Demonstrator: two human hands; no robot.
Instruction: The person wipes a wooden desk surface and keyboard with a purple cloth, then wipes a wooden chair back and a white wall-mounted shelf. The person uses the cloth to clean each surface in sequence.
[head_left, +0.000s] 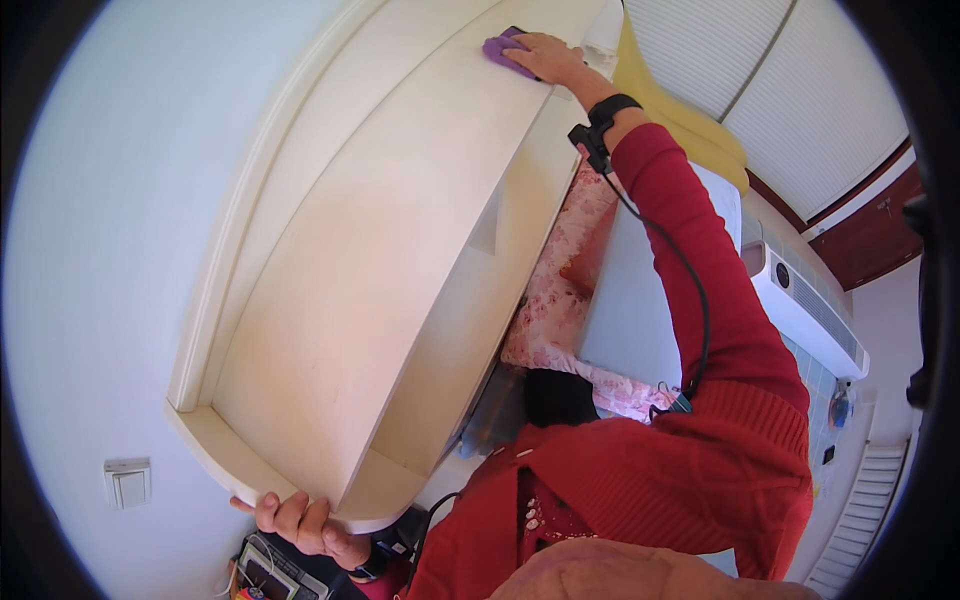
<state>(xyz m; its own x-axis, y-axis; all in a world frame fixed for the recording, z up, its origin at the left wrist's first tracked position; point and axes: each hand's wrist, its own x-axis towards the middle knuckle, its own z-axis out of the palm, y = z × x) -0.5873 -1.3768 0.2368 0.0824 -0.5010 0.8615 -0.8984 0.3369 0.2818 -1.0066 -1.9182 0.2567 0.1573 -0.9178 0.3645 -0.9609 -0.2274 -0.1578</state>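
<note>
My right hand (551, 58), with the arm stretched far out, presses a folded purple cloth (504, 54) onto the top board of a cream-white bed headboard (360, 247). The cloth lies near the board's far end. At the near end, my left hand (300, 523) grips the rounded edge of the headboard's end panel (232, 457), its fingers curled over the rim. Below the top board runs an open shelf compartment (450, 337) with a divider in it. A black strap with a cabled device (596, 142) is around my right wrist.
A bed with pink floral bedding (551, 315) and a pale blue panel (637, 292) adjoins the headboard. Yellow fabric (675, 120) hangs beyond. A white heater unit (810, 315) stands right. A light switch (129, 484) is on the left wall, with electronic devices (274, 574) below.
</note>
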